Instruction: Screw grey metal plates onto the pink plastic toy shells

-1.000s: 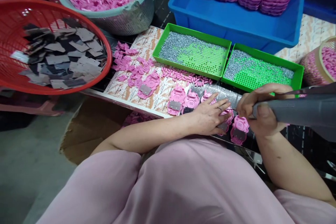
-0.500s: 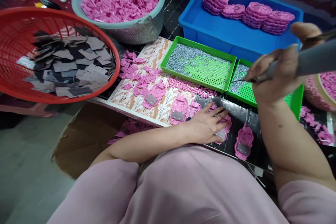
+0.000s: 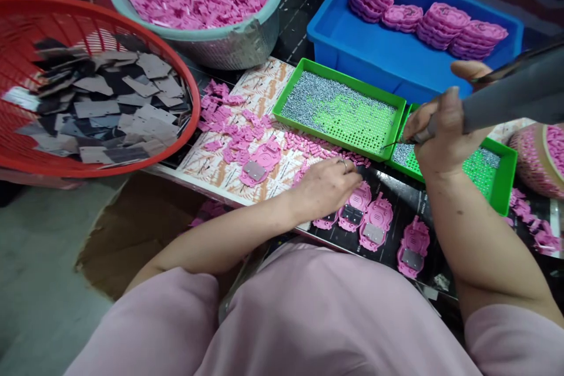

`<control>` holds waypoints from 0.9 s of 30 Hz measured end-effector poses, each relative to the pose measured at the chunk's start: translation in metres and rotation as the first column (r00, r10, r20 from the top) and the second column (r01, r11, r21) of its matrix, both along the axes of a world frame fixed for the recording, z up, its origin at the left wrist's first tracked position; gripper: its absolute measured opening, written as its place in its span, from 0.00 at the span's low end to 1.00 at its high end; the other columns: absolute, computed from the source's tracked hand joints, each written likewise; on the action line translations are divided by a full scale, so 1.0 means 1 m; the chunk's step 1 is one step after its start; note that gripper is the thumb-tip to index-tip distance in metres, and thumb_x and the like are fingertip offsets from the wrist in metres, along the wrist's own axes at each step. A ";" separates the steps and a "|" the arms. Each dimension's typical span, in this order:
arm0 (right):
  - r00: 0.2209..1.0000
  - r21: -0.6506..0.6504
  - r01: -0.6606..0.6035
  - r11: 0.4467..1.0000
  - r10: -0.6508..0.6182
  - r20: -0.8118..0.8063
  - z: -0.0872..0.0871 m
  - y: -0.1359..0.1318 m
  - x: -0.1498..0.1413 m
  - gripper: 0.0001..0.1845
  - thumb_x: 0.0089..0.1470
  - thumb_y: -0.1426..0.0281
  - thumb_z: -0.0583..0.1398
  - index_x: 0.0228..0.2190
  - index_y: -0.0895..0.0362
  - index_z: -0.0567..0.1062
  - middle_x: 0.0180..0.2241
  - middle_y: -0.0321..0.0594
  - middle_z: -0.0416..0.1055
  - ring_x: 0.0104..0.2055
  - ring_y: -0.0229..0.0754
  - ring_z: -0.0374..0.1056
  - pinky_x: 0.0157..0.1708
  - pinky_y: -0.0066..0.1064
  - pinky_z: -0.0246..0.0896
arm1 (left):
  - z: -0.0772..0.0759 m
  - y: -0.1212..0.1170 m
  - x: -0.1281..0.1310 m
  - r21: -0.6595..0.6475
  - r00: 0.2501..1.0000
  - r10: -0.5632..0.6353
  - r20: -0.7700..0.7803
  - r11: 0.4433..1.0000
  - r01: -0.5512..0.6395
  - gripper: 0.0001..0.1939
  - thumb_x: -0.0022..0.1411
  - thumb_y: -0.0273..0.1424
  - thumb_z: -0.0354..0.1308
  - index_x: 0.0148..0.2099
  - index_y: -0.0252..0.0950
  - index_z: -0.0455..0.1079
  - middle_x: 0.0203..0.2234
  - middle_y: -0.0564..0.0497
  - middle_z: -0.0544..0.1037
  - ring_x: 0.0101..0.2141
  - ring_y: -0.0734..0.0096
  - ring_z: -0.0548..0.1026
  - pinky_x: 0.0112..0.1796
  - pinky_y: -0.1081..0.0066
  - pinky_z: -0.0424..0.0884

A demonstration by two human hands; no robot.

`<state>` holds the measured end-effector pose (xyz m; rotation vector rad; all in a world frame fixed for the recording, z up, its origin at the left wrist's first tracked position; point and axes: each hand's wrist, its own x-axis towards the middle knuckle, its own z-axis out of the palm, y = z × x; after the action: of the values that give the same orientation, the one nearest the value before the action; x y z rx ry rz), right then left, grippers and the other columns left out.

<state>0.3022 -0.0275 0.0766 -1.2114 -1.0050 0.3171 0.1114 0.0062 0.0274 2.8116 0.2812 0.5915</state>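
Observation:
My right hand (image 3: 445, 129) is wrapped around a grey electric screwdriver (image 3: 502, 97), whose thin bit points left over the edge between two green trays of small screws. My left hand (image 3: 326, 188) rests over the row of pink plastic casings, its fingers curled together; whatever lies under the fingertips is hidden. Beside it are a pink casing with a dark plate (image 3: 352, 214) and another with a grey plate (image 3: 374, 232). One more pink casing (image 3: 413, 252) sits apart to the right. Left of the hand, a casing with a grey plate (image 3: 259, 164) lies on patterned board.
A red basket (image 3: 189, 123) of grey plates stands at left, a pale green basin (image 3: 255, 29) of pink parts behind. The blue bin (image 3: 352, 64) holds stacked pink casings. Screws fill parts of the left green tray (image 3: 348, 150) and right green tray (image 3: 506, 182).
My left hand has gone from spread flat on the casings to curled, farther left, uncovering casings on the right. My right hand has brought the screwdriver bit left, towards the left tray's corner.

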 end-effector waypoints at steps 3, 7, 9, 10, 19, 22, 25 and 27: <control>0.995 0.198 0.094 0.976 -0.087 -0.042 0.017 -0.002 -0.014 0.10 0.52 0.63 0.57 0.35 0.53 0.65 0.12 0.23 0.54 0.10 0.33 0.54 0.11 0.29 0.50 | 0.003 0.017 0.010 -0.006 0.999 0.049 -0.011 0.999 -0.049 0.14 0.69 0.29 0.48 0.40 0.34 0.75 0.33 0.49 0.75 0.32 0.71 0.73 0.35 0.70 0.70; 0.998 0.294 0.044 0.955 -0.028 -0.058 0.033 -0.006 -0.027 0.06 0.54 0.65 0.55 0.30 0.54 0.64 0.12 0.23 0.55 0.10 0.31 0.55 0.10 0.26 0.51 | 0.010 0.034 0.034 -0.024 0.992 0.104 -0.069 0.994 -0.106 0.11 0.67 0.33 0.53 0.46 0.35 0.74 0.37 0.47 0.75 0.38 0.67 0.73 0.37 0.69 0.69; 0.997 0.298 0.002 0.954 0.021 -0.072 0.035 -0.009 -0.029 0.07 0.54 0.64 0.56 0.33 0.54 0.65 0.12 0.23 0.57 0.11 0.32 0.56 0.10 0.25 0.54 | 0.011 0.037 0.046 -0.036 0.989 0.117 -0.088 0.992 -0.121 0.13 0.65 0.37 0.56 0.48 0.38 0.73 0.40 0.48 0.75 0.41 0.65 0.72 0.36 0.69 0.68; 0.996 0.294 -0.010 0.956 0.036 -0.083 0.035 -0.011 -0.029 0.08 0.53 0.64 0.57 0.36 0.54 0.65 0.12 0.22 0.58 0.11 0.32 0.56 0.11 0.25 0.55 | 0.010 0.037 0.051 -0.043 0.989 0.115 -0.095 0.992 -0.119 0.13 0.64 0.39 0.57 0.48 0.39 0.74 0.40 0.48 0.75 0.42 0.64 0.72 0.36 0.69 0.68; 0.994 0.316 0.074 0.946 -0.046 -0.095 0.037 -0.014 -0.032 0.17 0.54 0.64 0.57 0.18 0.54 0.59 0.11 0.26 0.56 0.12 0.30 0.57 0.11 0.22 0.52 | 0.004 0.046 0.073 -0.031 0.981 0.119 -0.153 0.992 -0.125 0.12 0.66 0.36 0.55 0.38 0.36 0.77 0.36 0.48 0.77 0.41 0.64 0.72 0.35 0.68 0.67; 0.993 0.326 0.062 0.944 -0.026 -0.112 0.033 -0.026 -0.024 0.07 0.52 0.64 0.58 0.26 0.53 0.67 0.11 0.26 0.58 0.11 0.32 0.57 0.10 0.24 0.55 | 0.009 0.045 0.066 -0.012 0.986 0.109 -0.129 0.994 -0.111 0.13 0.68 0.35 0.52 0.40 0.37 0.76 0.37 0.48 0.77 0.40 0.63 0.73 0.33 0.68 0.67; 0.993 0.337 -0.058 0.940 0.089 -0.079 0.027 -0.047 -0.011 0.10 0.50 0.63 0.60 0.36 0.52 0.72 0.12 0.25 0.60 0.10 0.34 0.57 0.11 0.26 0.59 | 0.012 0.029 0.052 -0.025 0.996 0.021 -0.083 0.999 -0.024 0.15 0.69 0.33 0.48 0.40 0.37 0.76 0.35 0.49 0.77 0.36 0.66 0.74 0.30 0.70 0.65; 0.982 0.302 -0.132 0.944 0.166 -0.088 0.024 -0.065 -0.005 0.13 0.52 0.61 0.59 0.40 0.49 0.73 0.12 0.26 0.62 0.11 0.36 0.57 0.11 0.29 0.60 | 0.010 0.012 0.042 -0.066 0.996 -0.052 -0.079 0.997 0.047 0.15 0.69 0.34 0.48 0.40 0.37 0.76 0.34 0.50 0.77 0.33 0.69 0.74 0.28 0.72 0.65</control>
<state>0.2969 -0.0923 0.1004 -0.8401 -1.0084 0.3369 0.1535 0.0179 0.0371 2.7762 0.2410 0.4505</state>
